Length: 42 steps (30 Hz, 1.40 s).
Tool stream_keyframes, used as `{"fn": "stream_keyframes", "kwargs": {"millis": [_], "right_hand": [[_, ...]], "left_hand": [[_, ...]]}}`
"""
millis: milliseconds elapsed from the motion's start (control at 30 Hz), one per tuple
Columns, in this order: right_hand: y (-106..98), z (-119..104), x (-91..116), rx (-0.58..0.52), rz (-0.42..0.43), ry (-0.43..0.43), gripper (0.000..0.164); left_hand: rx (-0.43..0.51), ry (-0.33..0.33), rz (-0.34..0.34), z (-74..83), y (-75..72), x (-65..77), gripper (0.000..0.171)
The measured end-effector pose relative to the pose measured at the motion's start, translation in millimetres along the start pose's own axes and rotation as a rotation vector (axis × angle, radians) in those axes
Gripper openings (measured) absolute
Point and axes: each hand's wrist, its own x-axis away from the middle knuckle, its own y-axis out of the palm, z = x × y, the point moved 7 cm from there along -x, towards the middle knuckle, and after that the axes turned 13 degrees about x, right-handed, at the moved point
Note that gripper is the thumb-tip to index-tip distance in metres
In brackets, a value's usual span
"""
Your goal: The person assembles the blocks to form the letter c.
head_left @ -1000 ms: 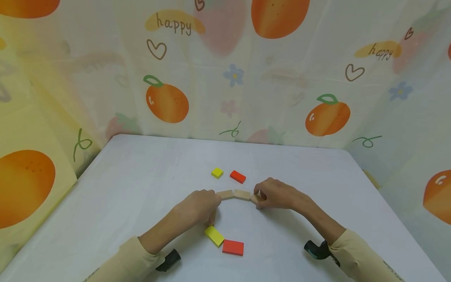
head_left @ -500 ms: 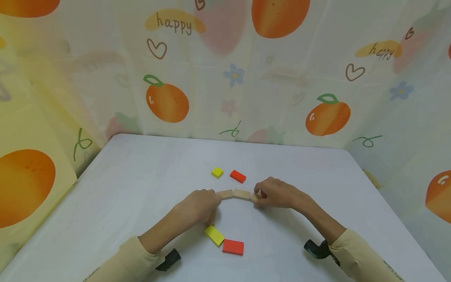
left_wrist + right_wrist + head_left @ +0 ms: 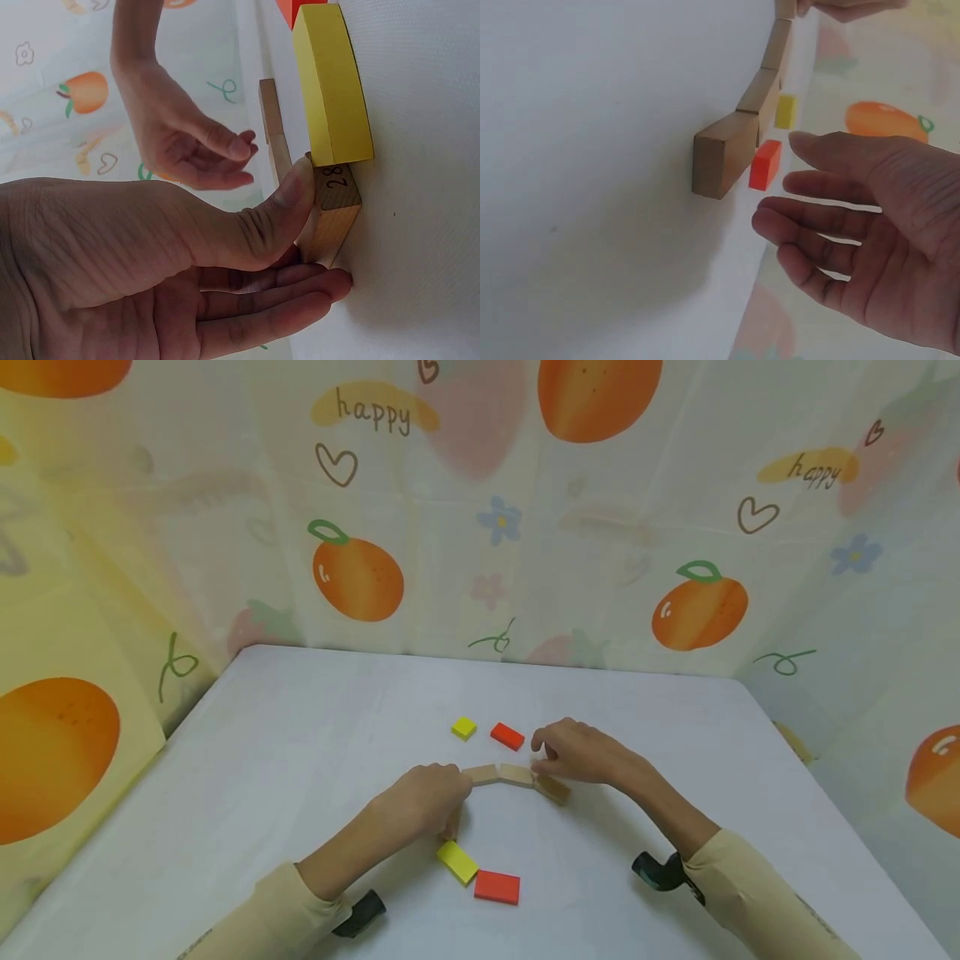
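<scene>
Plain wooden blocks stand end to end in a curved row on the white table. My left hand [image 3: 420, 797] pinches the wooden block [image 3: 337, 187] at the row's left end, thumb on one side and fingers on the other; "28" shows on its end. Right beyond that end lies a yellow block [image 3: 457, 862], with a red block [image 3: 497, 887] at its corner. My right hand [image 3: 581, 752] hovers over the row's right end, fingers loosely bent and holding nothing. Below it, the last wooden block [image 3: 724, 154] angles off from its neighbour [image 3: 517, 775].
Behind the row lie a small yellow block [image 3: 463, 728] and a red block [image 3: 507, 736], apart from each other. A fruit-print curtain [image 3: 435, 560] hangs behind the white table [image 3: 315, 710]. Dark wrist devices [image 3: 360, 913] stick out under both sleeves.
My right hand has let go of the wooden block at the right end and moved up and slightly left, uncovering it. The left hand stays where it was.
</scene>
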Motion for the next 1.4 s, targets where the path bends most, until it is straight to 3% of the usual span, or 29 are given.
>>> {"fn": "stream_keyframes", "kwargs": {"millis": [333, 633, 1067, 1400], "right_hand": [[-5, -4, -34, 0.052, 0.056, -0.008, 0.026], [4, -6, -53, 0.059, 0.063, 0.001, 0.036], [7, -8, -52, 0.060, 0.073, 0.000, 0.036], [-2, -9, -42, 0.052, 0.097, 0.012, 0.039]], "left_hand": [[0.011, 0.000, -0.019, 0.4, 0.3, -0.9, 0.032], [-0.012, 0.012, -0.017, 0.9, 0.7, -1.7, 0.032], [-0.012, 0.003, -0.001, 0.2, 0.0, -0.5, 0.036], [-0.018, 0.012, 0.003, 0.8, -0.6, 0.5, 0.035]]}}
